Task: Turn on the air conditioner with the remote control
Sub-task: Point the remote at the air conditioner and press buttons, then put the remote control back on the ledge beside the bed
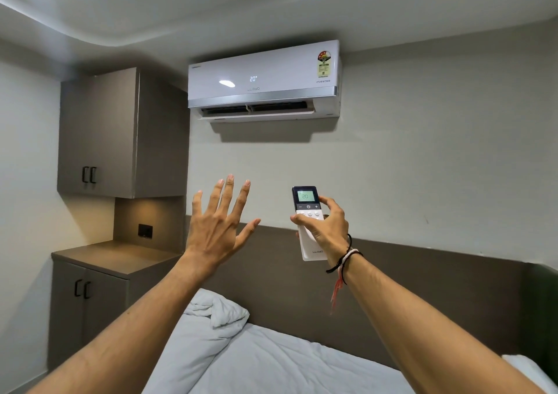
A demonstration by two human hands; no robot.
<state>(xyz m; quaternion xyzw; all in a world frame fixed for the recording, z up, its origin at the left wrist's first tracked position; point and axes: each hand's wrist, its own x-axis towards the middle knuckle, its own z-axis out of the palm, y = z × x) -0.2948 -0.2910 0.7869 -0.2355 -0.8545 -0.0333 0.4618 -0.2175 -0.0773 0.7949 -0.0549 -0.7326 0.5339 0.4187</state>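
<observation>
We hold remote control (308, 221) upright in right hand (327, 227), aimed at wall-mounted air conditioner (264, 81); both displays read 20, louvre open. Our left hand (216, 227) raised, fingers spread, grasping nothing, above bed (271, 360).

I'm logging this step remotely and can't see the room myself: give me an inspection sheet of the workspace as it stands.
Surface: bed with rumpled white bedding, below the hands.
Job's things: air conditioner on the wall, display reads 20, flap open; remote control screen also reads 20.
Clutter: nothing seen.
Grippers: right hand grips the remote, thumb across its buttons; left hand raised, open, empty.
Cables: nothing seen.
Surroundings: wall cabinet, lower cabinet with bare counter, wall socket, dark headboard.
</observation>
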